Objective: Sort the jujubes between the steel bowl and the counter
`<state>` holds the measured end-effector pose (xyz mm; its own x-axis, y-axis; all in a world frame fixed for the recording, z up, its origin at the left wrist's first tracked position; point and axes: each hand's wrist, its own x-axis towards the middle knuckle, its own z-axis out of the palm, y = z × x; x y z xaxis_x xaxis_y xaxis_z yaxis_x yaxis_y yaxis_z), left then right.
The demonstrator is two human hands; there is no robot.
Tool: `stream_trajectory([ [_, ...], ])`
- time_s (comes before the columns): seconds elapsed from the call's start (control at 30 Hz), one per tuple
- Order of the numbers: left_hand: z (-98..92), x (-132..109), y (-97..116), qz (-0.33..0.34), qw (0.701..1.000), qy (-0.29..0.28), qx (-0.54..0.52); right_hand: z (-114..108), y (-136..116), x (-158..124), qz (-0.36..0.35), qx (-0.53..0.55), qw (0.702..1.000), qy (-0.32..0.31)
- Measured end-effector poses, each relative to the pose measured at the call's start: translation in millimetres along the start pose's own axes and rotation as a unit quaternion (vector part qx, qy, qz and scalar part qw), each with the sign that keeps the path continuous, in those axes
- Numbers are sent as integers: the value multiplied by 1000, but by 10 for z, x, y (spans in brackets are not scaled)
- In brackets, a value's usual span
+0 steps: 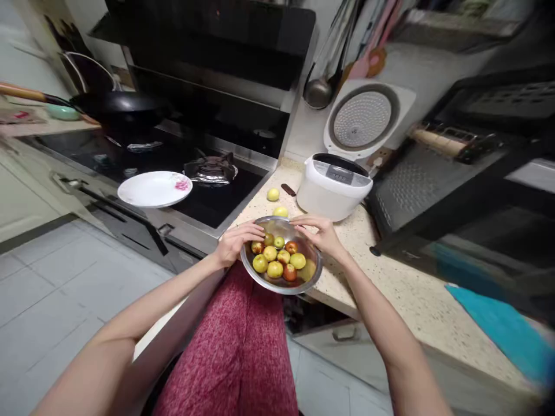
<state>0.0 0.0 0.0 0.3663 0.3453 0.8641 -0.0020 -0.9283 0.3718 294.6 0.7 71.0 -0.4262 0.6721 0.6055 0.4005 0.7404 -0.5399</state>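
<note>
- Watch the near side of the stainless steel bowl [310, 268]: it juts past the edge of the surface [381, 277], and a forward tilt or a slipping grip could spill the jujubes [283, 256] toward your legs.
- Beyond the bowl, two loose jujubes [281, 212] lie on the surface near the rice cooker [332, 199]; a shove away from you could set them rolling.
- Mind the flowered plate [150, 190], which overhangs the stove's front edge; a swing of your left elbow could knock it off.
- Your left hand [237, 241] is clamped on the left rim, fingers over it, thumb hidden.
- Your right hand [319, 234] is clamped on the far right rim, fingers reaching leftward along it.
- Both forearms slant inward; whether the bowl's base touches the surface, you cannot tell.
</note>
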Motion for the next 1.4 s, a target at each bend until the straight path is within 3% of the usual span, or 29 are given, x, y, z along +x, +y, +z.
stream_trajectory([
  [0.23,11,1,13,-6,1000,-3,-3,-48,266,146,9,-81,997,2],
  [0.47,11,-14,5,-1,1000,-1,-3,11,633,442,-39,-100,988,-108],
  [0.7,-19,7,34,3,1000,-10,-2,147,637,432,-32,-99,980,-170],
  [0.97,13,-29,-17,9,1000,-1,6,219,628,377,-55,-231,963,-129],
  [1.13,7,-22,-5,10,1000,0,0,57,597,321,-124,-300,945,-32],
  [1.27,-14,-2,26,8,1000,-8,6,-86,446,264,-169,-319,932,38],
  [1.4,-5,-16,7,8,1000,-8,4,-108,223,206,-208,-319,922,67],
])
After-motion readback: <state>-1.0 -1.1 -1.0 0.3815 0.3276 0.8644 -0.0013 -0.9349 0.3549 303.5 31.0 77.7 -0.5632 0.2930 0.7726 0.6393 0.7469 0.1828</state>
